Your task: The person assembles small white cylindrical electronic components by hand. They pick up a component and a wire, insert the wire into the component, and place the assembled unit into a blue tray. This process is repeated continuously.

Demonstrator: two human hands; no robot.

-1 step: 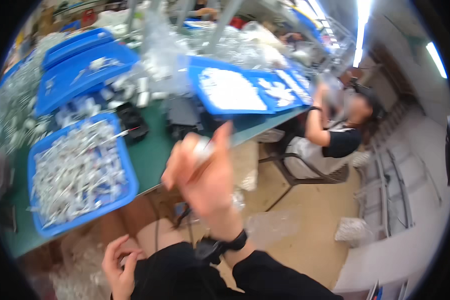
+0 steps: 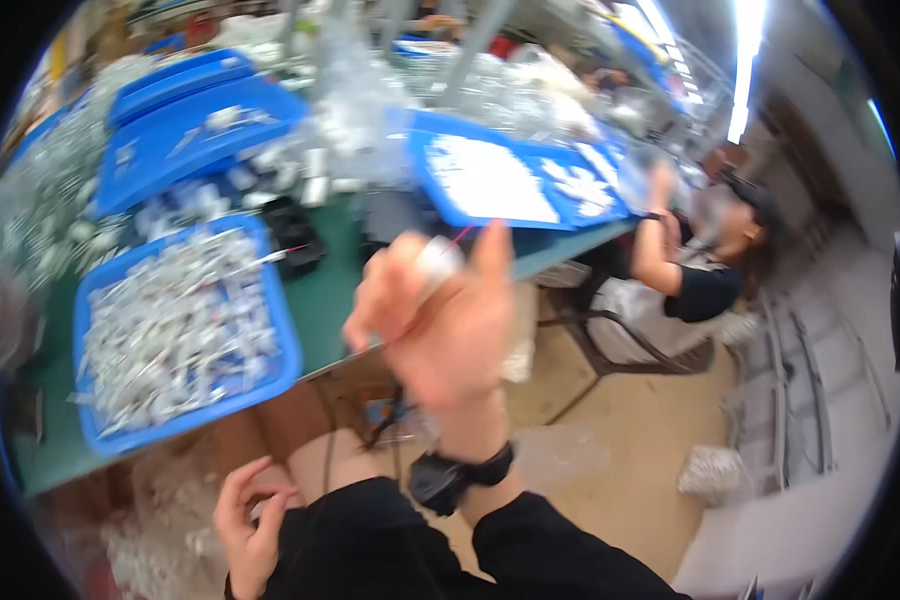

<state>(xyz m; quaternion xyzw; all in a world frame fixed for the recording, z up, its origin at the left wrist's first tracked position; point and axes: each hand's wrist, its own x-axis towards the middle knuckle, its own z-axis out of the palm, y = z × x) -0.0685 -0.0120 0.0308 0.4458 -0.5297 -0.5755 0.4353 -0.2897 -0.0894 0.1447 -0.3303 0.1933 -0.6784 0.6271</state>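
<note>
Right hand (image 2: 440, 320) pinched round one small white part (image 2: 438, 262); left hand (image 2: 250, 525) loose, empty, near one blue tray (image 2: 288, 350).

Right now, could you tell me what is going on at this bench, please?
A person seated at a green table raises the right hand, pinching a small whitish part. The left hand rests low by the lap, apparently empty. A blue tray full of similar small pale parts sits at the table edge. Another person works at the far end, beside more blue trays.

You're in a factory assembly workshop: blue trays (image 2: 185, 330) heaped with small parts crowd a long green tabletop (image 2: 330, 300), a co-worker (image 2: 695, 265) seated alongside.
</note>
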